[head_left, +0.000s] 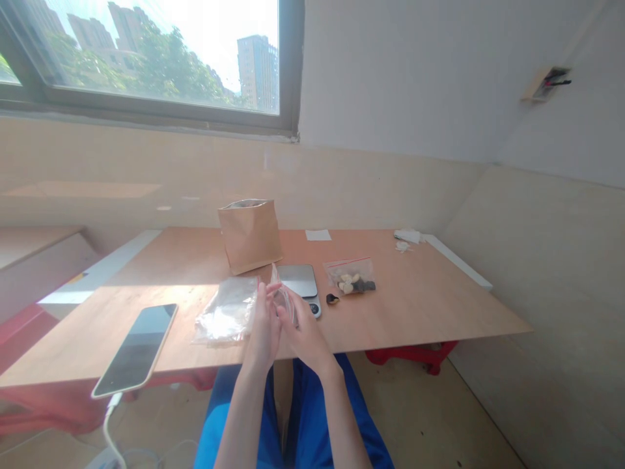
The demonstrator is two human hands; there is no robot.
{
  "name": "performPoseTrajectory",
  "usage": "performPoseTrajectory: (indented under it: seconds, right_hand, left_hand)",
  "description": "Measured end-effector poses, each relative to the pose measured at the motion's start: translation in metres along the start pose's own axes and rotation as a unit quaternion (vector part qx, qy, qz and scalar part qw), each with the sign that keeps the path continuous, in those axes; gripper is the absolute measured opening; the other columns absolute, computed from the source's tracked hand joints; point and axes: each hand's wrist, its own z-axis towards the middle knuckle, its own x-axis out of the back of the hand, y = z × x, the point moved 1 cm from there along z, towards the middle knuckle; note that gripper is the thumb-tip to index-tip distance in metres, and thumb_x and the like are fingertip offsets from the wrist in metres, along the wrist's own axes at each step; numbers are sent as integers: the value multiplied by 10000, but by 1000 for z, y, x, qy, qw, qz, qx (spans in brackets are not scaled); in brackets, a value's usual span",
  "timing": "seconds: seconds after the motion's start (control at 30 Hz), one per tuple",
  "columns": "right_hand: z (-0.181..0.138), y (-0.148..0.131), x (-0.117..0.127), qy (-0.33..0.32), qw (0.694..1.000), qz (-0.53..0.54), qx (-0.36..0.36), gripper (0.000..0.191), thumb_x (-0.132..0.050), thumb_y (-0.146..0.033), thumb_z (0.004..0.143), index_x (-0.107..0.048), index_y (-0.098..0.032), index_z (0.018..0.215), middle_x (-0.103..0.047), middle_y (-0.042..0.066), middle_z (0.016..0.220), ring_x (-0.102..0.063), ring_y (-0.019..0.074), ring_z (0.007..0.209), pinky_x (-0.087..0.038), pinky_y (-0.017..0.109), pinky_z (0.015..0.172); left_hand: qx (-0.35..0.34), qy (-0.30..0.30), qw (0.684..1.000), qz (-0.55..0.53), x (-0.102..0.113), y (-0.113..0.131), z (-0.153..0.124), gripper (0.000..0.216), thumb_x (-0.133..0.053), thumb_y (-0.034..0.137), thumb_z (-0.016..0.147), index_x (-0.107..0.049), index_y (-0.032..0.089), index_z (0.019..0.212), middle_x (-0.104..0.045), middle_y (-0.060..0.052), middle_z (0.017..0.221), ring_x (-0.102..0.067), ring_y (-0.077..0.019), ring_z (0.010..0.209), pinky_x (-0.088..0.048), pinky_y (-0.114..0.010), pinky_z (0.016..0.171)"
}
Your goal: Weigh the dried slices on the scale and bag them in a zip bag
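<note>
Both hands raised together over the near edge of the surface (415, 306), left hand (264, 326) and right hand (303, 331) pinching one small clear bag (282, 296) between them, fingers closed on its top edge as if parting the mouth; whether already open, impossible to tell through the glare. Bag seemingly empty, held in the air just in front of the scale (301, 283), whose pan sits bare. Judged from that: one portion done, lying as a filled bag (352, 276) with pale and dark pieces inside, right of the scale; a single dark piece (333, 299) loose between the two. Still to come, by the look of it: filling and weighing for the bag in hand, with more waiting in the stack of empty bags (227, 318) left of the hands. Brown paper pouch (250, 234) standing upright behind the scale, top open. Phone (137, 350) lying at the left corner, cable attached.
</note>
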Motion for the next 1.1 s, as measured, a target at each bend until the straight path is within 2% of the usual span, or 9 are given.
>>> performPoseTrajectory:
  seconds: [0.13,0.2,0.3,0.4,0.47,0.57,0.73,0.93,1.1]
  right_hand:
    - [3,-3,6,54,997,41,19,376,-382,-383,938,-558,-252,1244,-575,46,1270,-490,198,1215,-356,355,1050]
    - [3,-3,12,58,995,75,14,361,-386,-384,939,-613,-233,1175,-618,52,1211,-534,200,1168,-384,346,1026]
    - [1,-2,22,46,991,123,-2,356,-410,-394,930,-653,-205,1110,-655,66,1139,-575,210,1107,-421,351,989]
    - [-3,-3,31,34,988,149,-18,358,-438,-414,916,-666,-198,1087,-681,68,1068,-608,213,1038,-453,342,945]
    - [-6,-3,37,30,986,161,-33,363,-446,-432,909,-669,-202,1081,-693,62,1024,-629,207,986,-471,330,912]
    - [-9,-1,44,19,985,166,-50,373,-438,-448,908,-665,-210,1083,-698,55,1001,-641,199,954,-479,322,891]
    - [-11,9,56,32,994,83,-61,376,-445,-458,901,-677,-189,1024,-720,64,908,-649,210,928,-470,324,872]
    - [-11,20,61,132,984,71,-91,332,-595,-481,796,-674,-160,760,-716,69,760,-664,211,753,-493,299,721]
    - [-6,22,56,236,953,163,-100,330,-669,-488,723,-603,-166,707,-708,66,703,-669,205,733,-495,316,759]
  left_hand:
    - [-32,-43,997,48,-2,0,-3,404,-470,532,800,-577,211,1021,-596,-79,1132,-517,-206,1134,-429,-317,883]
    - [-61,-28,993,101,3,0,1,398,-517,481,793,-544,222,1094,-538,-84,1251,-472,-207,1199,-404,-326,932]
    - [-96,11,982,165,15,1,10,496,-611,439,741,-486,223,1169,-500,-92,1302,-479,-211,1195,-417,-320,924]
    - [-105,16,974,199,27,2,16,502,-640,462,709,-539,196,1123,-583,-97,1193,-548,-218,1099,-459,-301,849]
    - [-104,-18,970,218,31,4,16,455,-639,500,699,-612,166,1007,-649,-89,1029,-605,-210,966,-478,-281,778]
    - [-121,-65,963,231,33,8,12,397,-629,513,709,-655,144,852,-667,-55,806,-622,-162,769,-477,-241,699]
    - [-148,-22,963,225,37,11,10,391,-639,525,695,-641,146,790,-668,-50,735,-611,-146,637,-475,-230,573]
    - [-167,-8,964,209,45,11,13,352,-670,482,687,-649,148,793,-692,-59,769,-643,-160,706,-511,-277,708]
    - [-149,-29,969,193,44,10,12,369,-653,480,709,-657,137,845,-700,-79,821,-653,-173,734,-516,-289,716]
